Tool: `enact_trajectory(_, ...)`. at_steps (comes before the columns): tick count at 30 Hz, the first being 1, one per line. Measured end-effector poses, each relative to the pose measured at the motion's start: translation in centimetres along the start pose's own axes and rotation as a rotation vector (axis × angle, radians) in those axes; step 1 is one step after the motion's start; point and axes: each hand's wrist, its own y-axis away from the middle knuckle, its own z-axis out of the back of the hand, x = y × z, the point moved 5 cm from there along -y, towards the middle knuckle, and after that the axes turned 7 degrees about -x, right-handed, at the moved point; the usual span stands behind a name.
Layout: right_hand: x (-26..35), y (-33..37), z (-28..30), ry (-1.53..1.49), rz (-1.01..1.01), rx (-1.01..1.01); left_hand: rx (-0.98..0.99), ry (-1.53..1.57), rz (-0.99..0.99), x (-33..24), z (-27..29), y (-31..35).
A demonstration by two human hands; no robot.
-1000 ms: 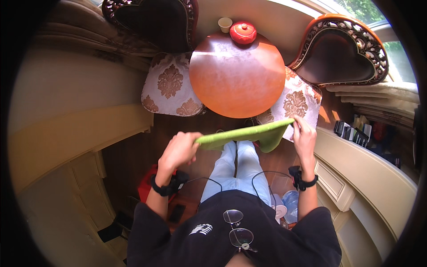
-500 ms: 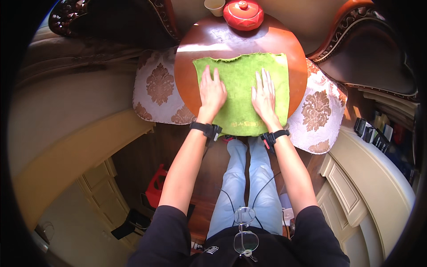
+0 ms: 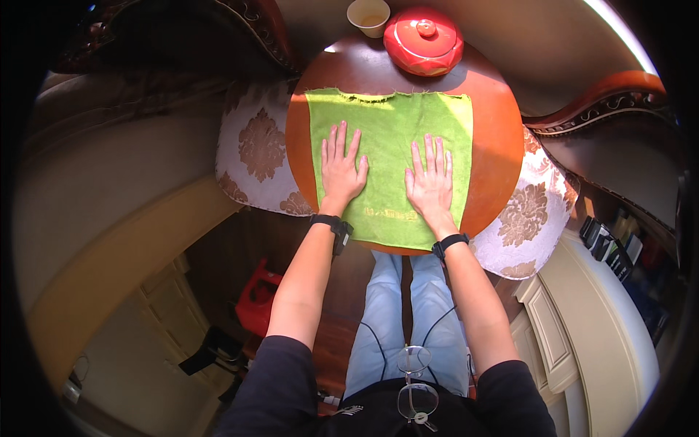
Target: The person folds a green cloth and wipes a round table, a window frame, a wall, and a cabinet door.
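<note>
A bright green towel (image 3: pixel 386 175) with a frayed far edge lies spread over the round wooden table (image 3: pixel 495 146). Pale printing runs along its near side. My left hand (image 3: pixel 342 171) rests flat on the left part of the towel, fingers spread and thumb out. On the right part, my right hand (image 3: pixel 431 182) presses flat too, its fingers stretched forward and slightly apart. Neither hand grips the cloth. A black band with a small device sits on each wrist.
At the table's far edge stand a red lidded pot (image 3: pixel 424 44) and a pale cup (image 3: pixel 368 17). Chairs with patterned cushions flank the table, the right cushion (image 3: pixel 520 211) and the left cushion (image 3: pixel 258 146). A red plastic object (image 3: pixel 256 298) is on the floor at left.
Both hands have come nearer to me on the towel, and the left fingers are now more spread. The towel lies flatter, its near edge closer to me. The view has shifted slightly.
</note>
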Motion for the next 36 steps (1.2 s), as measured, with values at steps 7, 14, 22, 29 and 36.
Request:
enact_trajectory(7,2.2,-2.9,-1.9,0.042,-0.198,-0.029,0.031,0.034,-0.174,2.1,0.3,-8.3)
enact_trajectory(14,3.3,-4.8,-2.5,0.039,-0.241,-0.033,0.049,0.073,-0.292,2.9,-0.2,-12.2)
enact_trajectory(22,3.6,-4.8,-2.4,0.04,-0.299,-0.029,0.092,0.115,-0.37,3.2,0.1,-13.9)
enact_trajectory(29,3.1,-5.0,-1.9,0.022,-0.302,-0.127,0.04,0.154,-0.452,2.8,0.0,-14.3)
enact_trajectory(36,3.3,-4.8,-2.0,0.059,-0.286,-0.211,-0.022,0.231,-0.471,3.7,-0.1,-14.0)
